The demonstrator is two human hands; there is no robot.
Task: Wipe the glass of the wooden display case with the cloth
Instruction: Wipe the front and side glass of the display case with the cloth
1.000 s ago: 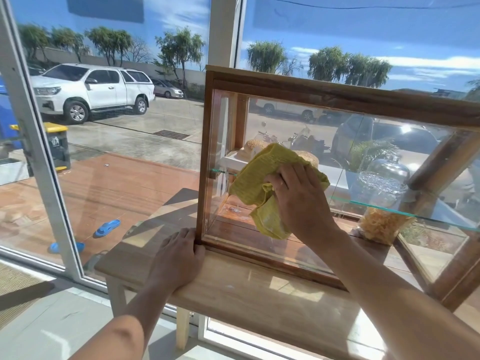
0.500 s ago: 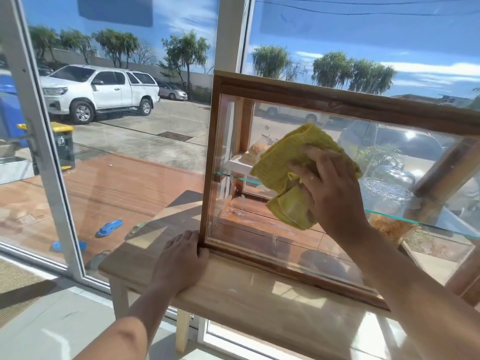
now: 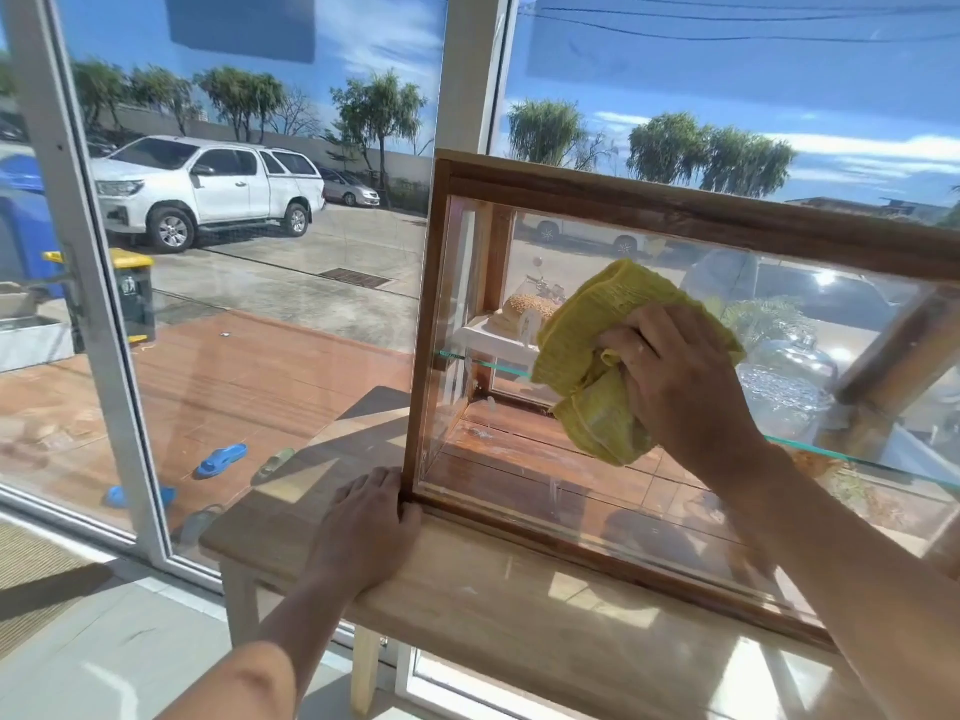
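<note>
Head view shows the right hand [image 3: 685, 392] clamped on the yellow cloth [image 3: 602, 366] against the display case glass [image 3: 519, 459], unwiped pane stretching toward three o'clock, while the left hand [image 3: 363, 532], fingers together, braces the seven o'clock corner.

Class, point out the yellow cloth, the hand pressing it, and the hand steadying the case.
yellow cloth [image 3: 587, 350]: head view, upper folded part.
right hand [image 3: 680, 387]: head view, back of hand.
left hand [image 3: 366, 532]: head view, back of hand.

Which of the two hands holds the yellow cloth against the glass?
The right hand presses the yellow cloth on the case's front glass; the left hand rests empty at the case's bottom-left corner.
</note>
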